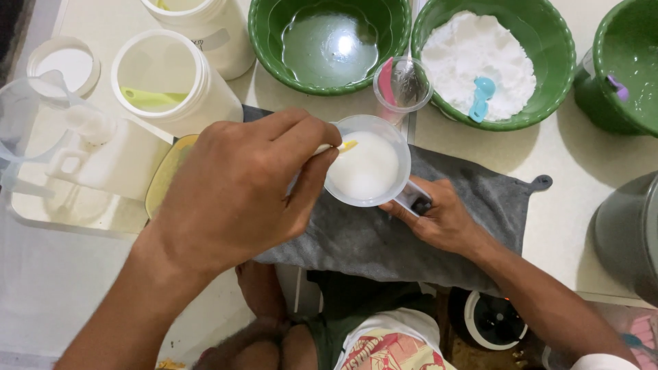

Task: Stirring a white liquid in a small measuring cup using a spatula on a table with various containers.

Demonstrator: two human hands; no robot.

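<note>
Head view. Your right hand (442, 219) is clenched round the handle of the clear measuring cup (369, 161), which holds white liquid and sits on the grey cloth (384, 233). Your left hand (240, 192), just left of the cup, pinches a small yellow-tipped spoon (340, 146) with its tip over the cup's rim. Behind the cup: a small clear cup (403, 83), a green bowl of white powder (492, 63) and a green bowl of clear liquid (329, 44). White tubs (171, 82) stand to the cup's left.

Bright, even overhead light, glare spot on the green bowl's liquid (340, 42), soft shadows, slightly blurred edges.
</note>
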